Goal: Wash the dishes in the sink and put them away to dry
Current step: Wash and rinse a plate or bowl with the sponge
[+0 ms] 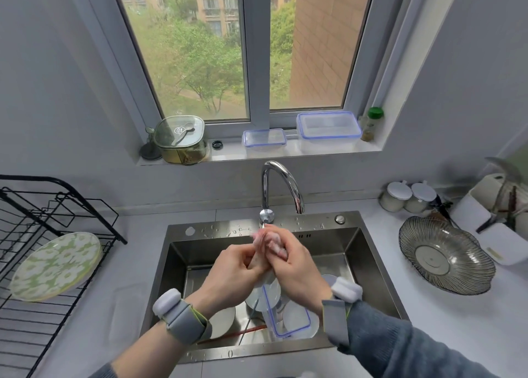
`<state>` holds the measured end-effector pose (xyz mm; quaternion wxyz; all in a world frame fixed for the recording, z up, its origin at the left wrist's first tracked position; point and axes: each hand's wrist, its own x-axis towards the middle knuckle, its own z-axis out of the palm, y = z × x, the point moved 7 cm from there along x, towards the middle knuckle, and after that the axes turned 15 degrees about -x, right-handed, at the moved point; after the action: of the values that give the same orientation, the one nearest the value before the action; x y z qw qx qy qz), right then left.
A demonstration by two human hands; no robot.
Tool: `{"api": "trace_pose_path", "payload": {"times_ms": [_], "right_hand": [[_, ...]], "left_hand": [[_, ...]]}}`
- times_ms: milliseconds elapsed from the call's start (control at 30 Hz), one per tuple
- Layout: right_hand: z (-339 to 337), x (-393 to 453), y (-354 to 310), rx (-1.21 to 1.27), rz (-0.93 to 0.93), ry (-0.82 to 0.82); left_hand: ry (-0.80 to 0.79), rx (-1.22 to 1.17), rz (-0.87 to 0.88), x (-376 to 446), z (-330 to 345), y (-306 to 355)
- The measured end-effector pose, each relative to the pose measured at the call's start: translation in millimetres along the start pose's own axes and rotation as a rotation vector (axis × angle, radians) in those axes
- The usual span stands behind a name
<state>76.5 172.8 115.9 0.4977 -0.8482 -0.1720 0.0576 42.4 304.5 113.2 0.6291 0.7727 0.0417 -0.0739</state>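
no writing or brand can be read anywhere; a round label on the lid of a green glass container (180, 139) on the windowsill is too small to make out.

both hands meet above the middle of a steel sink (368, 252), just below the curved chrome tap (281, 183). the left hand (234, 274) reaches in from the lower left, fingers curled around the lower end of a small item that is hidden by the hands; it cannot be told what it is. the right hand (294, 260) comes from the lower right, fingers clenched around a pink soapy cloth (267, 242) pressed against that item. each wrist wears a grey strap with a white pad.

the dishes lie at the bottom of the sink under the hands: white plates (223, 320), a clear lid with a blue rim (285, 314), and red chopsticks (237, 333).

to the left, a black wire drying rack (43, 214) holds one green floral plate (57, 266), leaning tilted. on the counter to the right sits a ribbed glass bowl (445, 256). two clear boxes with blue-edged lids (328, 131) stand on the sill.
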Motion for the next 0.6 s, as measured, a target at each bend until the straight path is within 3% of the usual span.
{"api": "trace_pose_path", "payload": {"times_ms": [333, 600], "right_hand": [[-38, 67, -31, 0.511, 0.247, -0.101], [-121, 131, -152, 0.581, 0.025, -0.170]], "left_hand": [[-0.121, -0.224, 0.230, -22, -18, 94], [-0.029, -0.206, 0.538, 11, -54, 208]]}}
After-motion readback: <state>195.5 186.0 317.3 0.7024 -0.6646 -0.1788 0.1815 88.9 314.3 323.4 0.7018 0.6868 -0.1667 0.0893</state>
